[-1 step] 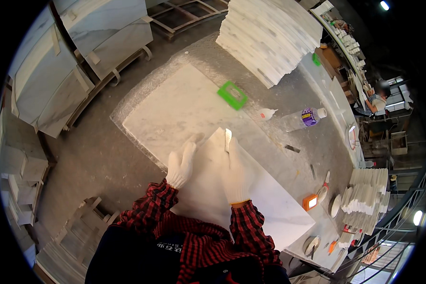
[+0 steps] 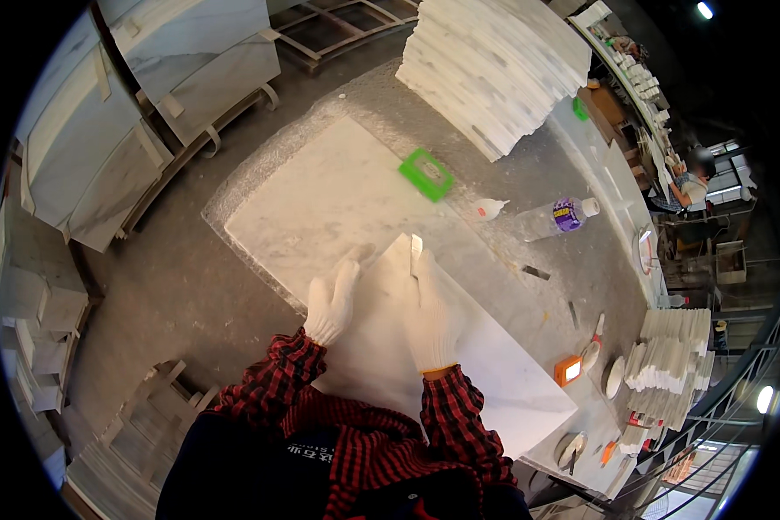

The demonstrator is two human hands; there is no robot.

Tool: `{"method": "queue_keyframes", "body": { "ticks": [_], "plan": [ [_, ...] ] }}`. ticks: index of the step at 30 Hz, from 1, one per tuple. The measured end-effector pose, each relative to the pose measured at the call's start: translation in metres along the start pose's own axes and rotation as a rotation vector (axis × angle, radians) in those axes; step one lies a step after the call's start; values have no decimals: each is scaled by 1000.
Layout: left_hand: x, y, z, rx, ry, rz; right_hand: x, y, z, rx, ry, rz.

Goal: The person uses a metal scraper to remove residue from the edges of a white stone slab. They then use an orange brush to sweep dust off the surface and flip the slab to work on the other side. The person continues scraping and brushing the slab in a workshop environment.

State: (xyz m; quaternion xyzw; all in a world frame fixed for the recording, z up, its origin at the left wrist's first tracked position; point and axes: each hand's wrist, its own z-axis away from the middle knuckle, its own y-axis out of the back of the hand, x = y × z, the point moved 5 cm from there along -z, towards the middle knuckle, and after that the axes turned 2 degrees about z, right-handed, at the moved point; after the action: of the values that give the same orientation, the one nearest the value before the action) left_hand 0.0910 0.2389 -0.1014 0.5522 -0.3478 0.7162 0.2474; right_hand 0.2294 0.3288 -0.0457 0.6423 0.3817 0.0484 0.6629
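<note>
A white marble slab (image 2: 511, 390) with faint grey veins lies at an angle over another marble slab (image 2: 295, 195), one corner pointing away from me. My right hand (image 2: 431, 321), in a white knit glove, is closed on a flat metal scraper blade (image 2: 417, 246) close to that corner. The lower part of the blade is hidden by the fingers. My left hand (image 2: 329, 303), gloved the same way, rests at the upper slab's left edge. Its fingers stretch forward and the thumb stands apart; some fingertips are hard to make out.
Beyond the slabs lie a green plastic box (image 2: 425, 175), a small white squeeze bottle (image 2: 487, 209) and a clear bottle (image 2: 560, 218). Stacked marble strips (image 2: 498, 69) stand at the far side. An orange device (image 2: 568, 371) sits at right. A person (image 2: 690, 186) is in the background.
The blade in my right hand has shifted very slightly to the left. My left hand and both slabs look unchanged.
</note>
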Motion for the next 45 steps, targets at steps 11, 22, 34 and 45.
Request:
{"method": "queue_keyframes", "body": {
  "ticks": [11,22,34,45],
  "plan": [
    [-1,-2,0,-10,-30,110,11,15,-14,-211,139,242],
    [14,-3,3,-45,35,-12,29,21,2,-91,235,-15],
    [2,-3,2,-34,11,29,4,-12,-4,-129,38,53],
    [4,-3,2,-7,16,5,11,45,-42,-389,377,132]
  ]
}}
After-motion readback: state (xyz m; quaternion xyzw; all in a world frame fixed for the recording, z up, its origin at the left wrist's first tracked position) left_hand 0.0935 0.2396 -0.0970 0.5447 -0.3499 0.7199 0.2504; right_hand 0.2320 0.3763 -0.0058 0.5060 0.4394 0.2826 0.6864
